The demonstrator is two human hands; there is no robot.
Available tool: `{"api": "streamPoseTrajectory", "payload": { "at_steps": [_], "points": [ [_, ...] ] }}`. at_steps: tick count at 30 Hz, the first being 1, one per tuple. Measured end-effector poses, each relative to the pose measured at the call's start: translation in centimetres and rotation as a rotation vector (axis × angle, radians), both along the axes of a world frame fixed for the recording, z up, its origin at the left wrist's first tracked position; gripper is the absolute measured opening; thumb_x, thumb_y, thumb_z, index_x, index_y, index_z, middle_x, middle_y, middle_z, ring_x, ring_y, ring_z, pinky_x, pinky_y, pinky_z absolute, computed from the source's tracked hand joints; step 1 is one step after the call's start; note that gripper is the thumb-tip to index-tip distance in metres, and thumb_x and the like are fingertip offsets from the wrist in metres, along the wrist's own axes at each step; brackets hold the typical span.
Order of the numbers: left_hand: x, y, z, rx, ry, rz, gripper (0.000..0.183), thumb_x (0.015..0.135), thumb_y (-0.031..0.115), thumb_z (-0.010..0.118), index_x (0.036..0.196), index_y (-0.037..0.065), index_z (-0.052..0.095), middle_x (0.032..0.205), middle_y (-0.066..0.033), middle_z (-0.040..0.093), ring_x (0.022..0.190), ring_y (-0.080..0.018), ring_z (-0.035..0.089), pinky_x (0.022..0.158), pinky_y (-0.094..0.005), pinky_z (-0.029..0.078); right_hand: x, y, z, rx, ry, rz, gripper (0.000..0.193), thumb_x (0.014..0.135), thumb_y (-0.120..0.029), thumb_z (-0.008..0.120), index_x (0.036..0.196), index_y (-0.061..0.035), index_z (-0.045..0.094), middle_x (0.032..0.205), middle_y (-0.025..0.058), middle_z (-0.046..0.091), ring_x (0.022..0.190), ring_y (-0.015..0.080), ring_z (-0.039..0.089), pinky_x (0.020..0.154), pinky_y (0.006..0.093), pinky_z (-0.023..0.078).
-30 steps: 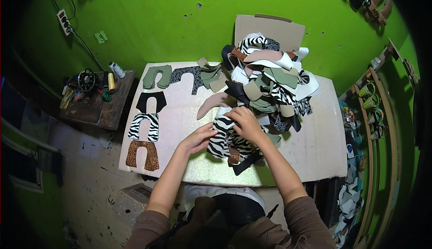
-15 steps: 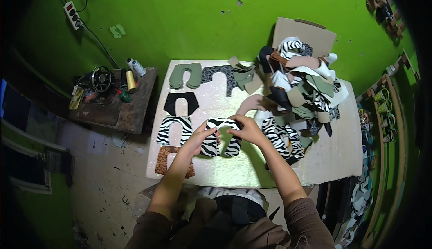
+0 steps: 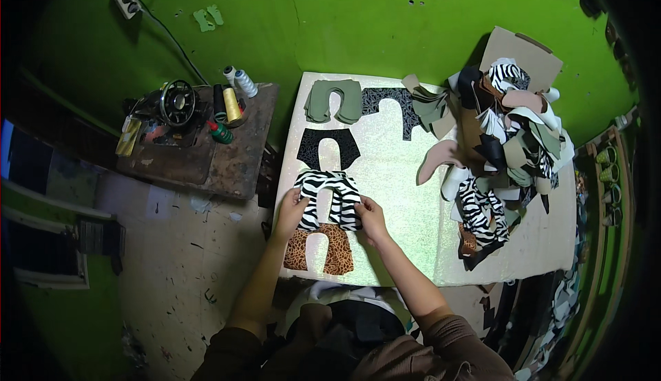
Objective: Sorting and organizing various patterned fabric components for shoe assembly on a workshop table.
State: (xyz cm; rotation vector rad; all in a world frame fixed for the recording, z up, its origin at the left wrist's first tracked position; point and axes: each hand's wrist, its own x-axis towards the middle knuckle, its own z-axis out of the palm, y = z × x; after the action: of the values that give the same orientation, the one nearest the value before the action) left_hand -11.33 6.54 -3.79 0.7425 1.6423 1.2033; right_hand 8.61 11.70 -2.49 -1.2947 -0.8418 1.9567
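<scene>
A U-shaped zebra-print piece (image 3: pixel 343 205) lies between my two hands, over another zebra-print piece whose edges show around it. My left hand (image 3: pixel 290 216) is closed with the thumb on the piece's left leg. On its right leg, the fingers of my right hand (image 3: pixel 372 221) pinch the outer edge. Just below sits a brown leopard-print U-shaped piece (image 3: pixel 338 257). Above is a black patterned piece (image 3: pixel 308 148), and farther up a stack of olive green U-shaped pieces (image 3: pixel 317 103). A dark grey patterned piece (image 3: pixel 407 109) lies beside that stack.
A big heap of cut pieces (image 3: pixel 515 154) and a cardboard box (image 3: pixel 518 50) stand on the table (image 3: pixel 406 243) at the right. Left of the table is a wooden sewing-machine stand (image 3: pixel 237 167) with thread cones (image 3: pixel 232 106) and a green bottle (image 3: pixel 220 132).
My hands have carried the zebra-print piece left, onto the zebra-print piece lying in the column. My view has shifted, so the table appears farther right.
</scene>
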Motion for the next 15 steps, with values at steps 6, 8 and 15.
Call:
{"api": "streamPoseTrajectory", "payload": {
  "at_steps": [6, 8, 15],
  "points": [
    [-2.3, 1.9, -0.6, 0.057, 0.480, -0.051, 0.034, 0.079, 0.004, 0.055, 0.112, -0.003, 0.052, 0.100, -0.0176, 0.058, 0.086, -0.0248, 0.058, 0.077, -0.0318, 0.045, -2.7, 0.3, -1.3, 0.359, -0.409, -0.006, 0.038, 0.081, 0.001, 0.050, 0.119, 0.0003, 0.047, 0.100, 0.0132, 0.057, 0.090, 0.0186, 0.054, 0.081, 0.0282, 0.043],
    [-2.0, 2.2, 0.0, 0.026, 0.711, -0.077, 0.034, 0.079, 0.009, 0.055, 0.112, 0.000, 0.054, 0.102, -0.0194, 0.057, 0.092, -0.0339, 0.056, 0.081, -0.0373, 0.044, -3.0, 0.1, -1.3, 0.510, -0.579, -0.005, 0.039, 0.075, -0.003, 0.054, 0.114, 0.0000, 0.050, 0.100, 0.0186, 0.052, 0.091, 0.0301, 0.051, 0.083, 0.0348, 0.042],
    [-1.5, 2.2, 1.7, -0.075, 1.073, -0.185, 0.058, 0.076, 0.034, 0.062, 0.122, 0.003, 0.045, 0.115, -0.0155, 0.048, 0.105, -0.0321, 0.048, 0.086, -0.0401, 0.043, -3.1, 0.4, -0.1, 0.784, -0.831, 0.092, 0.043, 0.075, -0.012, 0.057, 0.116, 0.0003, 0.048, 0.106, 0.0206, 0.048, 0.100, 0.0360, 0.047, 0.087, 0.0408, 0.040]
  ]
}}
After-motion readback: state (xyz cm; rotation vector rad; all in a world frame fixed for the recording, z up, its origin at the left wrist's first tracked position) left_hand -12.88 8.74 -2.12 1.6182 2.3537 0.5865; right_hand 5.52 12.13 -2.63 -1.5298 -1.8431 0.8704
